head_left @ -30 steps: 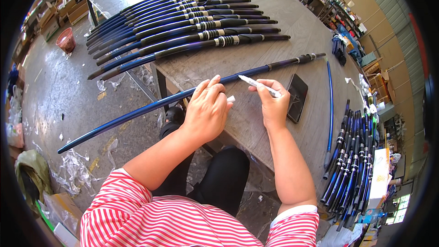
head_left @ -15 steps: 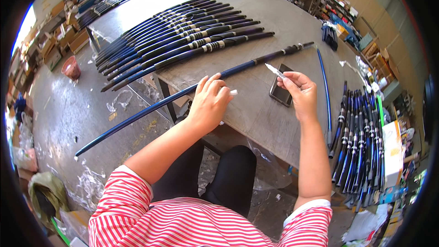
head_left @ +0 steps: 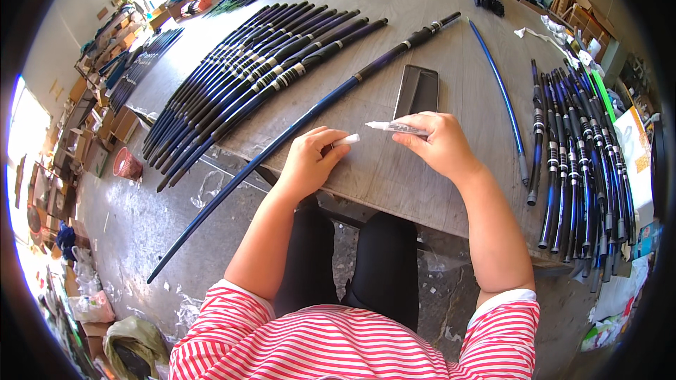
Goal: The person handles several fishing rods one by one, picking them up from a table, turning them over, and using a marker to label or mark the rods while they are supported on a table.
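My right hand pinches a slim white marker pen, its uncovered tip pointing left. Opposite it, my left hand is closed round a small white pen cap, whose end sticks out past the fingers. A short gap separates the pen tip from the cap. Beyond my left hand, a long blue and black fishing rod lies slantwise across the table, its thin end reaching out past the edge. A dark phone lies flat just beyond my right hand.
Many dark fishing rods lie side by side at the left of the grey table. To the right are a thin blue rod section and a second group of rods overhanging the edge. A pink basket stands on the floor.
My left hand has come off the rod and turned toward the right hand with the cap. The marker pen has tilted level, pointing at the cap. The whole view has shifted.
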A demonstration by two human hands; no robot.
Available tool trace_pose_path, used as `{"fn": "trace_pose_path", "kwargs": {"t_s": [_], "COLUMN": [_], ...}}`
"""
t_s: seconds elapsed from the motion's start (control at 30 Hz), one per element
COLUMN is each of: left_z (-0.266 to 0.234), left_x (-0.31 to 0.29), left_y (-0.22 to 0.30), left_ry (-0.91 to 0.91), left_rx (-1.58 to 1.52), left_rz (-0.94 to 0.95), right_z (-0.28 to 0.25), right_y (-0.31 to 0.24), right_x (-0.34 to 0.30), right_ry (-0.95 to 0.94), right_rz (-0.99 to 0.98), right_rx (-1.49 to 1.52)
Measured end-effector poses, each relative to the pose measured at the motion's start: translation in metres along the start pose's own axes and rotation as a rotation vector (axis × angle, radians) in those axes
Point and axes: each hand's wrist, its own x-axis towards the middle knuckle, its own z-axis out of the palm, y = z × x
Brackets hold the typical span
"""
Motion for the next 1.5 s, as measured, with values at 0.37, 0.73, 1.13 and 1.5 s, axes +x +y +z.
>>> {"fn": "trace_pose_path", "kwargs": {"t_s": [0.37,0.73,1.13,1.5], "left_z": [-0.002,-0.001,0.001,-0.001], "left_x": [0.0,-0.003,-0.001,-0.004], "left_y": [0.004,0.0,-0.002,-0.006], "left_ry": [-0.019,-0.019,-0.052,-0.044], "left_rx": [0.041,0.046,0.035,0.043], "left_rz": [0.034,0.048,0.216,0.297], "right_z": [0.002,0.01,0.014,0.028], "right_y": [-0.004,-0.006,-0.01,-0.013], "right_x": [0.001,0.002,0.001,-0.004], "right_ry": [-0.076,-0.074,-0.095,-0.183], "right_rz": [-0.064,-0.108,-0.198,0.067], "right_rx": [-0.146,-0.182,-0.092,0.072]}}
